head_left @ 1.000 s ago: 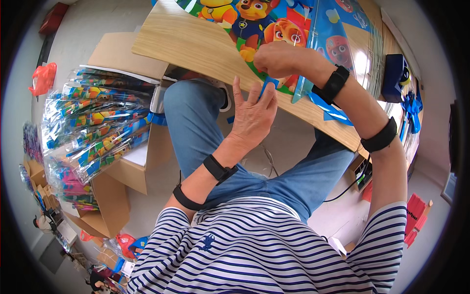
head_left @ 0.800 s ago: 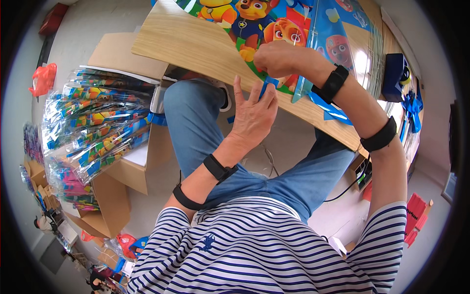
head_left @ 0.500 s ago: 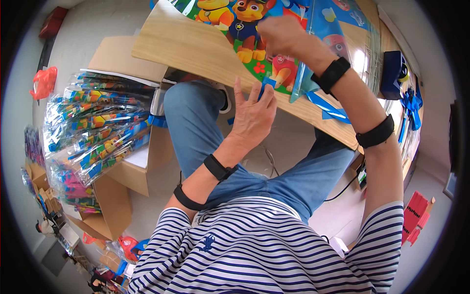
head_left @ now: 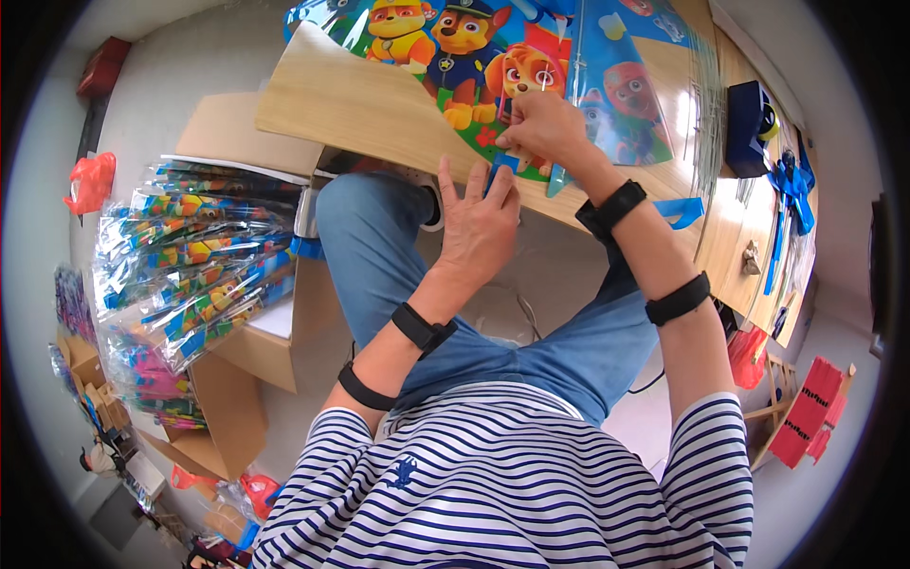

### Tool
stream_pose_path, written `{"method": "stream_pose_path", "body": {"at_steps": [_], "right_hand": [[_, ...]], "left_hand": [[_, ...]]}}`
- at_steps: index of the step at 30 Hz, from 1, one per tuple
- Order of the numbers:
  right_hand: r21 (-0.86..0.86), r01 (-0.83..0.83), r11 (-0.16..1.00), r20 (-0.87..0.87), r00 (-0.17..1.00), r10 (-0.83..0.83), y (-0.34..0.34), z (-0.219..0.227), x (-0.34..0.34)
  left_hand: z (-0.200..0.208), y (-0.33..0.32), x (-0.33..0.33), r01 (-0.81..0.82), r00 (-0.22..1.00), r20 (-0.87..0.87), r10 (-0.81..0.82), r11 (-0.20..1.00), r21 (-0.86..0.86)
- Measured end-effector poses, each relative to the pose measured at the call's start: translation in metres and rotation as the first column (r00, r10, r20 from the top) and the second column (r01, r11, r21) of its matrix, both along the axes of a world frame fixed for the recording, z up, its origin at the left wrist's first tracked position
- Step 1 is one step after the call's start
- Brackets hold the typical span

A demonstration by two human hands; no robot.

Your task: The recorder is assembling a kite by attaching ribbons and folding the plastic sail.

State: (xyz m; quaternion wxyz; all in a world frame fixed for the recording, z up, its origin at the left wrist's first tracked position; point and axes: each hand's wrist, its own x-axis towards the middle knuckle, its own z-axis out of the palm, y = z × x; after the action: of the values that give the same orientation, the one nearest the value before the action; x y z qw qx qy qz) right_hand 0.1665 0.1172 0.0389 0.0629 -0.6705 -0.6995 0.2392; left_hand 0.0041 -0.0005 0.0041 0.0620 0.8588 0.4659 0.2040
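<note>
A short piece of blue ribbon (head_left: 503,163) sits at the table's near edge, against the lower tip of a printed cartoon sheet (head_left: 460,81). The thumb and forefinger of my left hand (head_left: 479,223) close on the ribbon, and its other fingers are spread. My right hand (head_left: 550,131) is pinched over the sheet, with its fingertips at the ribbon's upper end; what lies between them is hidden. To the right of that hand rests a cone-shaped clear-and-blue plastic bag (head_left: 621,104) with cartoon print.
On my left, an open cardboard box (head_left: 232,417) holds many plastic-wrapped printed bundles (head_left: 204,247). A loose blue ribbon (head_left: 681,211) lies on the wooden table (head_left: 370,104). Farther right are a dark blue tape dispenser (head_left: 749,128) and a blue ribbon bunch (head_left: 789,194).
My right hand has come down and nearer, from above the sheet to the ribbon beside my left hand. My left hand has shifted slightly left, still on the ribbon.
</note>
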Motion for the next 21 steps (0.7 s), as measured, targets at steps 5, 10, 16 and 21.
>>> {"method": "stream_pose_path", "body": {"at_steps": [5, 10, 16, 21], "right_hand": [[-0.041, 0.147, 0.988, -0.027, 0.989, -0.148, -0.008, -0.004, -0.006], [0.331, 0.336, 0.882, -0.209, 0.937, -0.279, -0.019, -0.012, 0.031], [0.432, 0.863, 0.262, -0.614, 0.494, -0.616, -0.073, -0.007, 0.236], [-0.206, 0.975, -0.081, -0.835, -0.218, -0.504, -0.116, 0.02, 0.382]], "left_hand": [[0.001, -0.003, 0.002, -0.029, 0.998, -0.057, 0.03, 0.999, 0.021], [0.007, -0.005, -0.001, -0.001, 0.996, -0.09, 0.003, 1.0, 0.015], [0.014, -0.002, 0.001, 0.016, 0.988, -0.151, -0.024, 0.998, -0.054], [0.015, -0.003, 0.001, 0.011, 0.985, -0.17, -0.022, 0.998, -0.069]]}}
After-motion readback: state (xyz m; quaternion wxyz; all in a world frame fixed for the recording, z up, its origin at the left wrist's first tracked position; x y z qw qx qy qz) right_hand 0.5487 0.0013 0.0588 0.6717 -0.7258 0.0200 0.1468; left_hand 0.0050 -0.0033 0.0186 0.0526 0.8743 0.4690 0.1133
